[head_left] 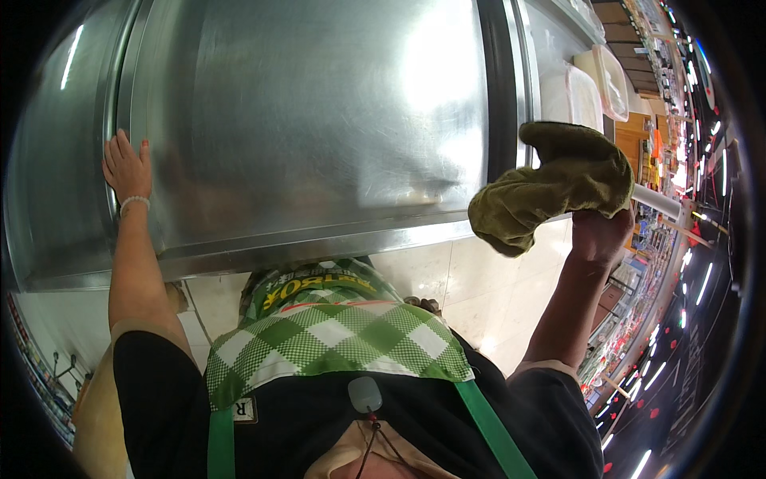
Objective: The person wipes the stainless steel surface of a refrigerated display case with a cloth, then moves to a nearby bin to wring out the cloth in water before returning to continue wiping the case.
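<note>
A broad stainless-steel surface [311, 138] with a raised metal front edge [335, 239] spreads before me. My left hand [127, 164] lies on a metal rail [114, 78] along its left side, palm down with fingers apart and holding nothing. To the right, my right hand [598, 233] grips a bunched olive-green cloth [556, 176], which hides most of the fingers. The cloth hangs raised, over the front right corner of the steel surface and the dark strip [499, 96] there.
Beyond the dark strip stand an open cream plastic tub [604, 81] and a plastic-covered white container [568, 93]. A white tube [658, 200] shows past the cloth. Pale floor tiles [479, 275] lie below, and stocked shop shelves run along the right.
</note>
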Available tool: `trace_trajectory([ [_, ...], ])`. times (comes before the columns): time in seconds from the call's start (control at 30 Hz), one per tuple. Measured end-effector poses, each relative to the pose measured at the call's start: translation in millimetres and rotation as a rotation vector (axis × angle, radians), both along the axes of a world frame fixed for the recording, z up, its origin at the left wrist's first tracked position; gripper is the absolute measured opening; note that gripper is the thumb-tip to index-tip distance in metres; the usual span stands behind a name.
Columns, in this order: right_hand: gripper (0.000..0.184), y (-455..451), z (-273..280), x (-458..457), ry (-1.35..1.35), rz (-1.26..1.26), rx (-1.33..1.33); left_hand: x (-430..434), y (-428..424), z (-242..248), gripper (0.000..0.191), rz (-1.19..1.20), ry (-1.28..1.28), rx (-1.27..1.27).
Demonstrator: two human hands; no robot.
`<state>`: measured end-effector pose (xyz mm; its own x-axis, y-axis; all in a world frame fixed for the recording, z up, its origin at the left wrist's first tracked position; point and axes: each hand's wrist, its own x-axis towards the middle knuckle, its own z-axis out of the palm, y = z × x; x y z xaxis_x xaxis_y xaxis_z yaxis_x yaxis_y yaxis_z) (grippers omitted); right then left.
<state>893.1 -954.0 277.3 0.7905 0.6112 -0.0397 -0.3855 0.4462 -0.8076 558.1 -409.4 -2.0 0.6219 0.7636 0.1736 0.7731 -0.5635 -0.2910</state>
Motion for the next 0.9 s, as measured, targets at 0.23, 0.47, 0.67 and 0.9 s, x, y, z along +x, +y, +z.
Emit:
trace_trajectory([
  [0.23, 0.043, -2.4, 30.1, -47.9, -0.517, -0.508, -0.694, -1.1, 0.9, 2.6, 0.059, 0.014, 0.013, -0.002],
  [0.47, 0.035, -57.2, -64.3, -21.7, 0.268, -0.082, -0.525, -5.1, 4.2, -2.2, 0.059, 0.005, -0.012, 0.004],
  [0.67, 0.024, 1.5, -155.9, 6.4, -0.916, -0.053, -1.376, -3.5, 3.0, -2.6, 0.058, -0.012, -0.015, 0.016],
  [0.9, 0.028, 110.7, -229.9, -89.5, -1.173, 0.816, -1.311, -1.9, 5.6, -3.1, 0.058, 0.0, -0.017, 0.008],
])
